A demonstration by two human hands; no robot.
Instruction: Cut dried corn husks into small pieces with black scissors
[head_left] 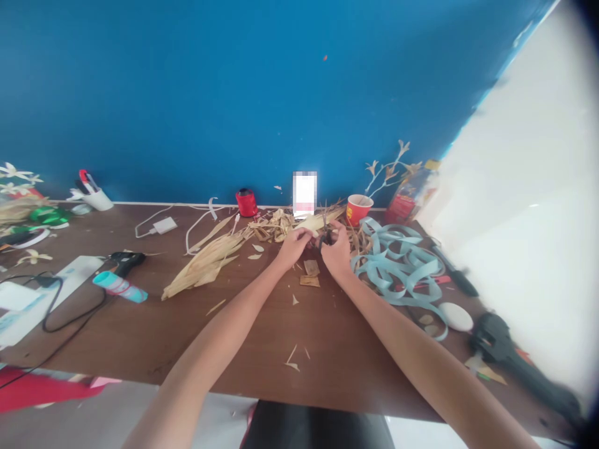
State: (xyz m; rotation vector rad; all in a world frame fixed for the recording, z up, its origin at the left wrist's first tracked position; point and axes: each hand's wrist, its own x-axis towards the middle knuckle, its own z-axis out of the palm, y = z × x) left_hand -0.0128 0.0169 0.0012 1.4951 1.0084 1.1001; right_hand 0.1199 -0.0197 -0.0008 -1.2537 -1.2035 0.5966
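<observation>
Near the middle of the table, my left hand (294,247) pinches a pale dried husk (306,223) that looks like corn husk. Close on its right, my right hand (337,251) is closed around the dark handles of a pair of scissors (324,238), whose blades point away from me. Blur hides whether the blades touch the husk. Dry brown husk scraps (281,223) pile up just beyond both hands. Small brown squares (310,280) and thin pale offcuts lie on the table between my forearms.
A bundle of husks (201,269), glue guns (125,263) and a cyan tube (120,287) are on the left. Light blue ribbon (397,262) lies tangled at right, near a red paper cup (359,212). A lit screen (305,190) stands against the blue wall.
</observation>
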